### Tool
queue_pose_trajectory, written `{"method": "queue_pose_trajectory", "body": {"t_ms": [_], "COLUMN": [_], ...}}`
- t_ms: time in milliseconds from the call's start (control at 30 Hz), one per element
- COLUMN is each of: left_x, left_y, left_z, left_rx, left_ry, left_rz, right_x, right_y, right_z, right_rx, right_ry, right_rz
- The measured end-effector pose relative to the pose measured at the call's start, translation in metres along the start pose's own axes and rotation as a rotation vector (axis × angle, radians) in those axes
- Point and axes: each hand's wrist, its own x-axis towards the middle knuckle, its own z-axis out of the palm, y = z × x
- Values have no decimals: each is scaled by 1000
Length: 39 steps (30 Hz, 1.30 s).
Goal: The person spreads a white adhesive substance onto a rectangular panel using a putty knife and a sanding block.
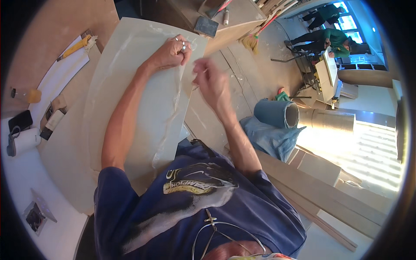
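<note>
A large pale, smooth panel [151,106] lies in front of me. Thin clear plastic film [177,96] runs in a wrinkled strip along its right side. My left hand [174,52], with rings on its fingers, is closed near the panel's far right corner. The film's upper end reaches into that fist, which pinches it. Just right of the panel's edge, my right hand [209,77] is raised with bent fingers. Motion smears it, so whether it holds any film cannot be made out.
A dark flat block [206,27] rests on a wooden cabinet beyond the panel. Left lie a yellow-handled tool [76,47], a phone [21,121] and a white bottle [27,141]. A broom [250,42], a blue bin [276,113] and long boards [325,195] stand right. Two people work farther off.
</note>
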Motion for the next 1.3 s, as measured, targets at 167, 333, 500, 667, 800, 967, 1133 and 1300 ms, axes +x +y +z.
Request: {"method": "queue_pose_trajectory", "body": {"t_ms": [167, 333, 500, 667, 800, 967, 1133, 1300], "left_x": [1, 0, 2, 0, -1, -6, -3, -3], "left_y": [-2, -1, 2, -2, 1, -1, -3, -4], "left_z": [0, -3, -10, -13, -23, -20, -27, -25], "left_rx": [-7, -39, -88, -247, -178, -213, -194, -265], "left_ry": [-46, -62, -131, -85, -121, -97, -173, -158], "left_rz": [-15, -76, -170, -232, -227, -203, -155, -250], "right_x": [88, 119, 138, 154, 142, 60, -32, -24], "right_y": [53, 63, 67, 44, 48, 45, 15, 14], "right_z": [5, 19, 12, 16, -9, -41, 2, 25], "right_rx": [-430, -539, -413, 109, 269, -13, -435, -601], "right_ry": [193, 132, 8, -285, -251, -74, -183, -204], "right_rz": [-392, -264, -216, 95, 31, -168, -33, -84]}}
